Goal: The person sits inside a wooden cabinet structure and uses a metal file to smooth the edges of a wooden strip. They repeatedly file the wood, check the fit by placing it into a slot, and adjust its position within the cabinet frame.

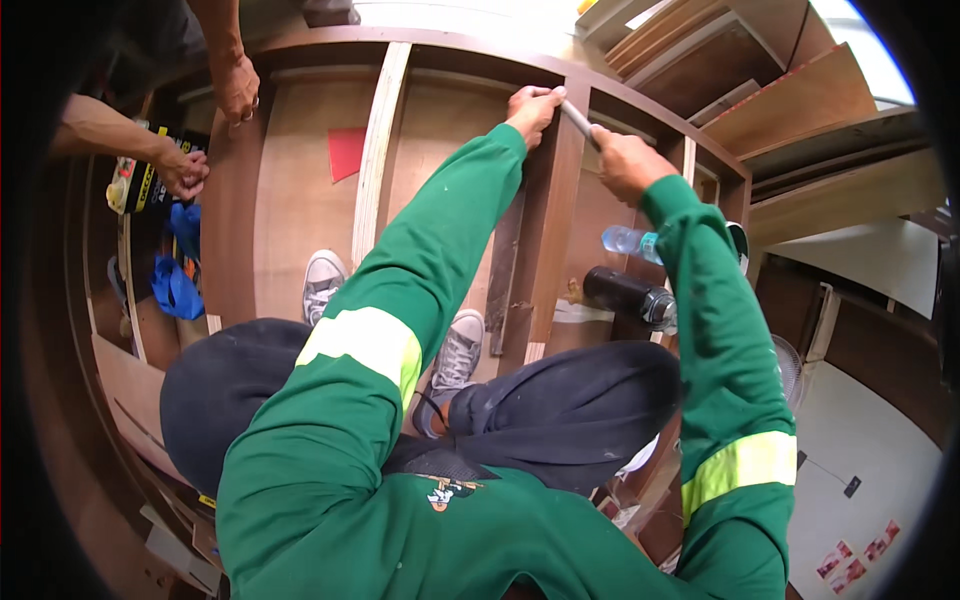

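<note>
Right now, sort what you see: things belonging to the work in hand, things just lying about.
Likely in use: grey bar in the right hand; wooden frame by the left hand.

Likely lying about: water bottle; black flask; red sheet.

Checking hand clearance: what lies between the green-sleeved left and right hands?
A stretch of grey rod lies between the left hand and right hand, as the head view shows.
</note>
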Available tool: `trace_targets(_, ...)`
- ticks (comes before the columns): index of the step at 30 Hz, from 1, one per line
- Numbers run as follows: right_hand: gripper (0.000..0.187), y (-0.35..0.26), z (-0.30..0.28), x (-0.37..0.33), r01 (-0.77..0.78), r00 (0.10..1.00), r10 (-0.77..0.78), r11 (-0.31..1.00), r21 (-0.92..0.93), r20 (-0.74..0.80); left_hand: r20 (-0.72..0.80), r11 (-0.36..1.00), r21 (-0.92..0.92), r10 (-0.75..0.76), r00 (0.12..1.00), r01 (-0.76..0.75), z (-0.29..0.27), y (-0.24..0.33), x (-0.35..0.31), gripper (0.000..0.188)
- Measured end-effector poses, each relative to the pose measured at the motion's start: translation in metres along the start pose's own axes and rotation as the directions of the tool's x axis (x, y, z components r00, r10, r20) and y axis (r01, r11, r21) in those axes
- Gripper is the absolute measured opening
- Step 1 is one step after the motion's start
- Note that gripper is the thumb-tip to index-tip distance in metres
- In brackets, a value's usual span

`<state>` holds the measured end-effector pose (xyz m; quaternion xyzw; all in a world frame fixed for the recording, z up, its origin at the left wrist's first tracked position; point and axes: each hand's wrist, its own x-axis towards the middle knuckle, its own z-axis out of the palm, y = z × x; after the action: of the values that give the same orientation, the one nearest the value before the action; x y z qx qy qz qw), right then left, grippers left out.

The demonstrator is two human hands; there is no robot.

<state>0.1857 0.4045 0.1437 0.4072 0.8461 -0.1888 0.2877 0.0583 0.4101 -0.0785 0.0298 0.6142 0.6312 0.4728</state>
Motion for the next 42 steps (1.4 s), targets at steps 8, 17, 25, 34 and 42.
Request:
trace_targets(8,0.061,0.002,0.032,-0.009,0.021,0.991,-0.042,0.987,-0.157,-0.129,-0.068,0.995,-0.06,-0.083,0.994,0.079,-0.001,0.011,-0.026,0.031)
trace_targets(17,0.049,0.007,0.068,0.037,0.062,0.972,-0.059,0.998,0.007,-0.228,0.014,1.0,-0.025,-0.015,1.0,0.016,-0.022,-0.017,0.002,0.041)
trace_targets(25,0.057,-0.001,0.018,-0.034,0.0,0.988,-0.018,0.993,-0.117,-0.154,0.066,0.904,0.201,0.372,0.926,-0.377,-0.017,0.005,-0.023,0.043)
trace_targets(34,0.059,-0.002,0.055,-0.032,0.042,0.988,-0.057,0.994,-0.099,-0.147,0.341,0.589,0.517,0.524,0.781,-0.621,-0.05,-0.004,-0.071,0.058)
trace_targets(42,0.056,0.004,0.051,-0.013,0.033,0.981,-0.053,0.993,-0.111,-0.185,0.608,0.371,0.632,0.307,0.732,-0.68,-0.053,0.013,-0.054,0.058)
